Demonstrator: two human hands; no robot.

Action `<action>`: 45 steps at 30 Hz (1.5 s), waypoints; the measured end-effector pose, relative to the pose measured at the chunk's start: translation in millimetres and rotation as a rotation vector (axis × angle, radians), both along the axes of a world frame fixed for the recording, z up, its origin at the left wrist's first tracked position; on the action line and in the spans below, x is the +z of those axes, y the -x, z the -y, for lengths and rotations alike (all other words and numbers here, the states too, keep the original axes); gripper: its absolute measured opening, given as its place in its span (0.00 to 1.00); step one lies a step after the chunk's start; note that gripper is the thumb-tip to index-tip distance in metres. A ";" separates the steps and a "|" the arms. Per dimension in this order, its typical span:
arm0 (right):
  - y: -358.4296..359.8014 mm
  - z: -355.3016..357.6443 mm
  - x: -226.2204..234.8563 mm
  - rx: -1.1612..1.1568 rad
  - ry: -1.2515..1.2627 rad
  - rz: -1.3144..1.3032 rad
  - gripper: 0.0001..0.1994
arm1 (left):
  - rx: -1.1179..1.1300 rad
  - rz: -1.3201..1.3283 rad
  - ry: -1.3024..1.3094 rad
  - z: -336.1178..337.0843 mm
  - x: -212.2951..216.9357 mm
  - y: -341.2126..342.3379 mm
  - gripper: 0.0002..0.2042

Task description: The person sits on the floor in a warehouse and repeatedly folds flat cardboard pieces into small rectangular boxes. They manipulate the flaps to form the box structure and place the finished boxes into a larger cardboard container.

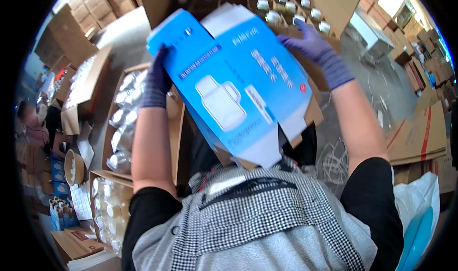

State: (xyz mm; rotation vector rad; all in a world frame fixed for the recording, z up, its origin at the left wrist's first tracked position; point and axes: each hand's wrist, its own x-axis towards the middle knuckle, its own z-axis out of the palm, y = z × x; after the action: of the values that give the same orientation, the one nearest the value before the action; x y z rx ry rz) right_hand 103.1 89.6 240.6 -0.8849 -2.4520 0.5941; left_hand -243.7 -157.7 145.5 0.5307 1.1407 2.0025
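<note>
A blue and white printed carton (229, 75), which looks flattened or only partly unfolded, lies tilted in front of me. It has a pale outline picture on one panel and white flaps at its ends. My left hand (162, 71), in a purple knit glove, grips its left edge, with part of the fingers hidden. Beside the upper right edge, my right hand (310, 44), in a matching glove, has its thumb and fingers spread. The right thumb is close to the carton; I cannot tell whether it touches. Brown cardboard (312, 111) shows beneath the carton's right side.
Ahead stands a large open cardboard box (331, 6) with several white-capped items (291, 6) in dividers. At left are boxes of clear-wrapped items (126, 109) and a round tub (74, 167). Flattened cartons (420, 132) lie at right, near loose strapping (334, 161) on the floor.
</note>
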 end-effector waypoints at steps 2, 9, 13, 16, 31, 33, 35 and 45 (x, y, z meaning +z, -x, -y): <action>-30.8 -21.0 -44.2 0.077 0.360 0.060 0.63 | -0.017 0.089 0.094 6.4 16.1 -26.4 0.44; -22.6 -1.1 -74.6 0.256 1.201 -0.023 0.40 | 0.110 0.001 -0.016 23.9 5.6 -74.6 0.43; -30.4 26.2 -71.5 0.294 1.080 -0.062 0.37 | 0.168 -0.010 -0.050 18.2 8.9 -66.3 0.41; -31.7 27.7 -74.5 0.285 1.083 -0.153 0.37 | 0.153 -0.064 -0.080 12.3 17.4 -64.6 0.38; -48.4 139.4 253.7 0.474 -0.546 0.921 0.36 | -1.045 -0.961 0.272 115.9 27.7 -209.1 0.21; -45.3 159.8 226.6 0.422 -0.657 1.121 0.37 | -0.781 -0.711 0.275 140.8 90.7 -199.1 0.27; -39.1 174.9 207.2 0.377 -0.745 1.275 0.38 | -0.453 -0.673 -0.025 132.0 120.3 -196.5 0.47; 14.9 182.0 200.9 0.367 -0.634 1.404 0.30 | -0.546 -0.915 0.205 -9.7 135.5 -179.2 0.42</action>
State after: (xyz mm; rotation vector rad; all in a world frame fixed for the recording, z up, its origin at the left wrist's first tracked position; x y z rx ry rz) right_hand 88.2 -92.4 441.5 -0.6117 -3.6339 -1.0935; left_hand -64.5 -148.0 280.9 1.5469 1.4726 1.1346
